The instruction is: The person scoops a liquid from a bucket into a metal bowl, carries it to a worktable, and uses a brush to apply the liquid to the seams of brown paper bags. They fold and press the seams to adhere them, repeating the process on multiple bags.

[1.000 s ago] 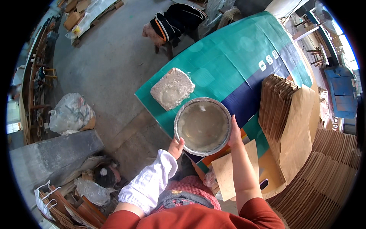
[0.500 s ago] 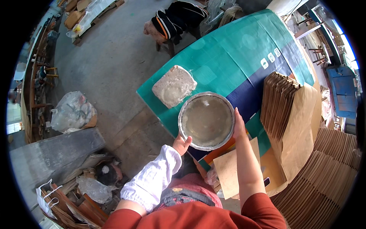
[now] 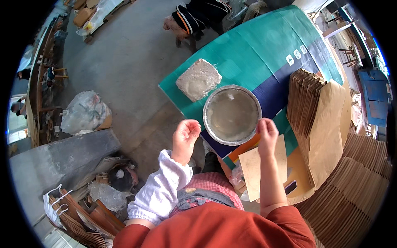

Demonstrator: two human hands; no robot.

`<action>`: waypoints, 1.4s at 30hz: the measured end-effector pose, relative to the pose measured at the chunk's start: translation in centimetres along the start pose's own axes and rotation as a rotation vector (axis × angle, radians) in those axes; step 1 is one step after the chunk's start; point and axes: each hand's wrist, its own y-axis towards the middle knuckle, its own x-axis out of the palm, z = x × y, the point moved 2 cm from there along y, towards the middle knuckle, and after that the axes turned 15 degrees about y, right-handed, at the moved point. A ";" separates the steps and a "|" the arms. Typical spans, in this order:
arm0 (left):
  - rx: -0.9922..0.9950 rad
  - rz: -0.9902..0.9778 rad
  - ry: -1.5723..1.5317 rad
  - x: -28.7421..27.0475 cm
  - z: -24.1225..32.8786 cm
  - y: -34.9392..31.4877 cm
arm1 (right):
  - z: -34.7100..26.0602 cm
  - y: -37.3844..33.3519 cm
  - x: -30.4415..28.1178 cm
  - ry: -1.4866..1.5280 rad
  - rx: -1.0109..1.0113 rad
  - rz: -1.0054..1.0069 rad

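Observation:
A round basin [image 3: 232, 143] with a pale, whitish rim stands at the near edge of the covered table, holding cloudy greyish liquid [image 3: 230, 118]. My left hand [image 3: 186, 138] is off it, a little to the left, with its fingers curled in toward the thumb and nothing visible in them. Beside the basin's right rim is my right hand [image 3: 267, 131], its fingers also curled; whether they still brush the rim I cannot tell. Just beyond the basin lies a rough, whitish block-like thing [image 3: 198, 78].
A green and blue sheet [image 3: 260, 51] covers the table. Stacked brown cardboard pieces [image 3: 306, 95] stand at the right, and a loose tan board [image 3: 264, 165] lies by my right forearm, near a phone [image 3: 290, 187]. On the floor at left sits a full plastic bag [image 3: 86, 113].
Both hands held the basin's sides; my left hand has let go and drawn back left, and my right has curled its fingers at the rim. The view has shifted slightly.

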 end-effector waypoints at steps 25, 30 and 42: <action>0.577 0.191 0.307 -34.0 13.8 -8.4 | 11.1 -16.4 47.6 0.013 0.605 -0.700; 0.926 0.089 1.089 -40.5 5.0 -0.8 | 12.4 -19.8 53.8 0.762 1.076 -0.683; -0.453 -0.268 0.881 -61.7 -11.6 18.3 | 12.5 4.0 60.3 -0.459 0.494 -0.661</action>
